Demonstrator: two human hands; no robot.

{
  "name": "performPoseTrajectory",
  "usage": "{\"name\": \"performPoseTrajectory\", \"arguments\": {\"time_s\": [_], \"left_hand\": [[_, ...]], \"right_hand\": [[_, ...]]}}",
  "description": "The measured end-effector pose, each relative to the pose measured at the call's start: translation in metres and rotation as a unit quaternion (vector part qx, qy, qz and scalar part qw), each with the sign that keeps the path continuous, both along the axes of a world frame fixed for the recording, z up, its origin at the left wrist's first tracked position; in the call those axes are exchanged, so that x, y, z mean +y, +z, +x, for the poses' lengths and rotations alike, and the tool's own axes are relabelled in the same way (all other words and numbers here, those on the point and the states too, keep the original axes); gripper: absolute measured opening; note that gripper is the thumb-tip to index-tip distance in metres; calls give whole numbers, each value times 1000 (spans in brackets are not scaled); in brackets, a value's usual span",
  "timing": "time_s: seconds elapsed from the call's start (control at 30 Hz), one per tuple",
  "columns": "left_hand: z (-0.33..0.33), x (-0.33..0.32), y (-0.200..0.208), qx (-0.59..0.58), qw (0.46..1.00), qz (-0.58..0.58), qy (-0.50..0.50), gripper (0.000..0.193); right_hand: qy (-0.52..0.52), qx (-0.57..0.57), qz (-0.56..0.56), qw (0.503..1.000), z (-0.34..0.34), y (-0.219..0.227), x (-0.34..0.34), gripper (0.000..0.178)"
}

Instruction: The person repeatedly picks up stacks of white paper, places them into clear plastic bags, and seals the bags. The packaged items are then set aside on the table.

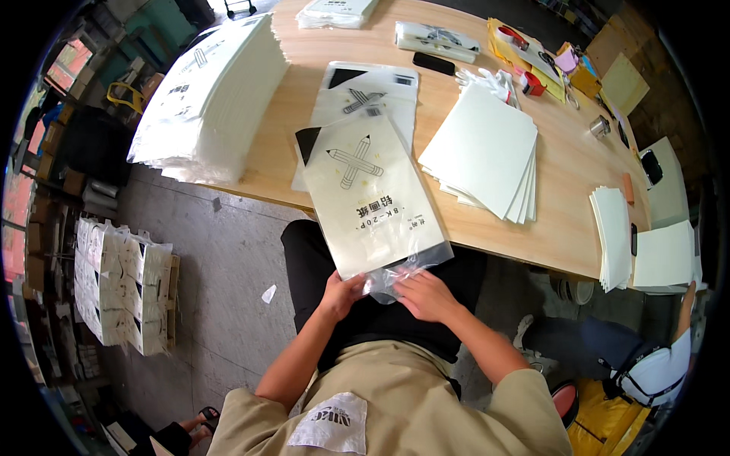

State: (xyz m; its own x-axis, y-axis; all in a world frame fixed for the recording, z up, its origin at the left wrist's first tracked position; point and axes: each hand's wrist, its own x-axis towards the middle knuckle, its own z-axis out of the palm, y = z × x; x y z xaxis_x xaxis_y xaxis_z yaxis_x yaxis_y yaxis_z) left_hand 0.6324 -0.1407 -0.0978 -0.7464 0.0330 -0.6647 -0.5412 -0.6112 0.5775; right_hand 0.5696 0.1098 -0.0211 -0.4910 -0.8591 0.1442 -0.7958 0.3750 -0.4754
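Observation:
A clear plastic bag of drawing paper (395, 190), with crossed pencils printed on its front, lies half on the table edge and tilts down toward my lap. My left hand (342, 295) grips the bag's near left corner, thumb on top. The fingers of my right hand (426, 293) press together on the clear loose flap at its near end, which looks crumpled between both hands. Under the far end of this bag lies a similar printed plastic bag (380, 81). To its right rests a fanned stack of white paper sheets (483, 144).
A tall pile of packed bags (220, 99) stands on the table's left. Farther back are a black phone (434, 64), white gloves (490, 82) and red tape dispensers (533, 83). More bundles (125, 285) stand on the floor at left. Another person (608, 349) sits at right.

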Motion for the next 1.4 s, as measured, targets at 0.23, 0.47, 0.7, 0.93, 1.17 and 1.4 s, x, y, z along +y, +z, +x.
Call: {"name": "performPoseTrajectory", "arguments": {"time_s": [0.23, 0.47, 0.7, 0.93, 1.17, 1.4], "left_hand": [[-2, -2, 37, 31, 996, -88, 1, 9], [-8, -42, 61, 26, 986, -164, -33, 12], [33, -34, 55, 5, 992, -122, 23, 13], [10, -55, 115, 123, 967, -213, 74, 10], [58, -61, 74, 9, 988, -148, -29, 22], [72, -76, 85, -105, 994, -22, -19, 62]], "right_hand": [[-534, -439, -252, 677, -29, -37, 51, 38], [-430, -456, -318, 711, -28, -4, 3, 26], [-428, -554, -273, 660, 17, -24, 33, 21], [-331, -308, -424, 784, -15, 76, -13, 19], [-343, -555, -405, 641, 31, -1, 10, 14], [-342, -585, -510, 530, 31, 8, 1, 15]]}}
